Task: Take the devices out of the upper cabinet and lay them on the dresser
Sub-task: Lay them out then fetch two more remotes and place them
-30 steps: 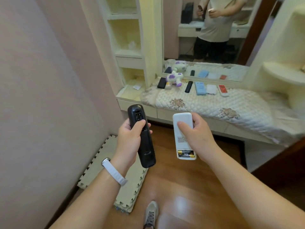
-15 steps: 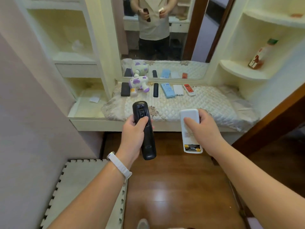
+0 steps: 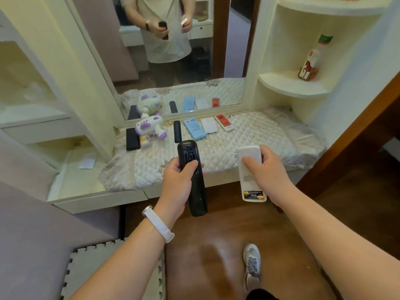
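Over the front edge of the dresser (image 3: 281,135), both hands are loaded. The left hand (image 3: 177,185) is wrapped around the middle of a black remote (image 3: 193,180), thumb pressed on its back, where the battery bay looks open and empty. The right hand (image 3: 267,169) grasps a white remote (image 3: 249,169) from its far side, forefinger laid across the back; its lower end hangs past the dresser's edge with the cover off and two batteries (image 3: 253,193) showing.

That open bay is the first risk, as I judge it: tip the white remote end-down or set it down hard and the batteries could slide out and roll off the dresser onto the wooden floor (image 3: 216,245). The black remote is held mostly by thumb pressure near its upper half, so its long lower end could swing and slip if the grip eases before it rests on the quilted cover (image 3: 216,152).

Farther back on the dresser, toward the mirror (image 3: 173,61), lie the devices already set out: a black box (image 3: 132,139), a purple-and-white toy (image 3: 151,126), a slim black remote (image 3: 177,131), a blue device (image 3: 194,128), a white device (image 3: 209,125) and a red-and-white remote (image 3: 224,122). They sit close together, so a careless reach could knock them. The soft, rumpled cover droops over the dresser's front, and anything laid near that edge may slide off.
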Tool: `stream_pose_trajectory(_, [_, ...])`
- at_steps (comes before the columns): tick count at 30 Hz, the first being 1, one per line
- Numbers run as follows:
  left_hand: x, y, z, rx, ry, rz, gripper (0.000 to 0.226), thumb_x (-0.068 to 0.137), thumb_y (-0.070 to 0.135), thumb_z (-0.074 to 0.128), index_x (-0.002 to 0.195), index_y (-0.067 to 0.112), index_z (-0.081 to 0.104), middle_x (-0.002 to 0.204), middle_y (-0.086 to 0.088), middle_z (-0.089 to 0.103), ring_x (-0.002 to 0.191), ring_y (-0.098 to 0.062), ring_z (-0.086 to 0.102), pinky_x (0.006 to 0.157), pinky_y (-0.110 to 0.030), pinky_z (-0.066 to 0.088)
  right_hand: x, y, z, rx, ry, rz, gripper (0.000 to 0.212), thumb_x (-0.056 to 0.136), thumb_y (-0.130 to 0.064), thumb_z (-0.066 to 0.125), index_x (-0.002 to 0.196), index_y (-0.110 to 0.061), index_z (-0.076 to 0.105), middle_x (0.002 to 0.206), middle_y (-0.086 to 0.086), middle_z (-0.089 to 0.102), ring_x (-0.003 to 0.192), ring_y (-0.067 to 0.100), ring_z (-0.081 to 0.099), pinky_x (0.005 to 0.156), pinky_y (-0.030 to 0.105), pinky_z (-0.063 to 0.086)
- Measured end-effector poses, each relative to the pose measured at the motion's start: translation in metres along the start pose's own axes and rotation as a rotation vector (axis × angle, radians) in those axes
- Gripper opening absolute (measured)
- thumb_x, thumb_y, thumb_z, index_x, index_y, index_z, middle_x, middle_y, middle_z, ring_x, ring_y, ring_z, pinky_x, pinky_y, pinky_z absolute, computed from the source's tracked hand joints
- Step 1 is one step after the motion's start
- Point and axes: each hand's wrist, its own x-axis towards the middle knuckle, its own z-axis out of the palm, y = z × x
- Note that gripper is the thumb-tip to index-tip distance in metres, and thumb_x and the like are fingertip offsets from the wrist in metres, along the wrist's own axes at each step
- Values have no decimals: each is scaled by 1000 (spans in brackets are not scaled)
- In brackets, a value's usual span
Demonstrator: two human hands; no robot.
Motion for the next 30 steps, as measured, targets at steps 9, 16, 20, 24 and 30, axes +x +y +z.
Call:
stream_pose_trajectory(9, [99,17,95,55,103,-41,16,95,20,58,111,21,62,98,-11,73,84,-29,71,75,-42,57,129,34,-57,51,-99,36,13,90,-20,59,98,-10,57,94,16,62,78,26,58,63,35,47])
stream_pose_trajectory(16, [164,20,165,46,146,-51,16,95,17,58,110,16,59,97,-14,73,84,-31,71,77,-42,57,223,60,-103,98,-123,42,9,91,-17,59,99,-15,58,89,8,62,76,22,59,63,37,50])
stream_pose_trajectory(20, [193,10,181,53,162,-111,18,94,16,60,111,15,57,97,-12,74,85,-30,72,80,-43,58,260,75,-105,106,-121,93,9,90,-19,59,99,-16,58,92,9,62,75,21,58,59,30,47])
stream_pose_trajectory(24, [228,-8,190,68,169,-165,18,92,15,61,109,14,57,97,-13,73,87,-32,72,80,-46,57,295,90,-98,111,-127,147,13,93,-17,57,105,-18,58,95,5,63,78,18,60,50,17,44])
stream_pose_trajectory(30, [300,-41,206,74,152,-284,17,91,17,62,107,15,56,96,-12,74,83,-28,73,78,-45,58,350,106,-82,34,-116,240,11,92,-19,57,103,-15,58,97,10,63,80,21,61,54,25,48])
